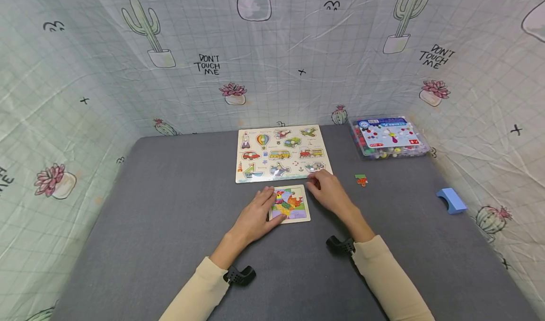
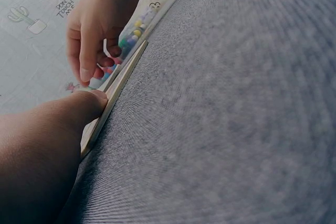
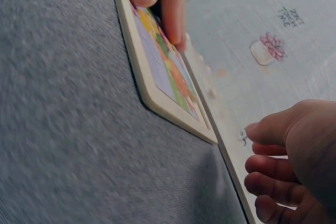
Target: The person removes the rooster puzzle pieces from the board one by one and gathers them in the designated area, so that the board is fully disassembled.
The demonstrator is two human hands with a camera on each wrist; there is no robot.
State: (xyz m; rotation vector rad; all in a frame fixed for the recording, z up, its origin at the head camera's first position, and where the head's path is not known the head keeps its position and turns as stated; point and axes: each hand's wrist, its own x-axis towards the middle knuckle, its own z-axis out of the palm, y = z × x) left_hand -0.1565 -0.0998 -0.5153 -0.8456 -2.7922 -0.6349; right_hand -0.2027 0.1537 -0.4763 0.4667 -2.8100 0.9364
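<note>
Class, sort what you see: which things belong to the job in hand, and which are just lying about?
In use, apparently:
small bird puzzle, under the left hand
right hand, beside it
loose puzzle piece, probably

Lying about:
vehicle board
clear plastic box
blue block

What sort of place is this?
Probably a makeshift indoor booth for tabletop play: a gray table, cactus-print cloth walling it on three sides, and a small puzzle lying on top.

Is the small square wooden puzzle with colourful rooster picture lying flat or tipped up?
Flat: the puzzle's pale frame rests along the grey table; the left hand lies on it.
</note>
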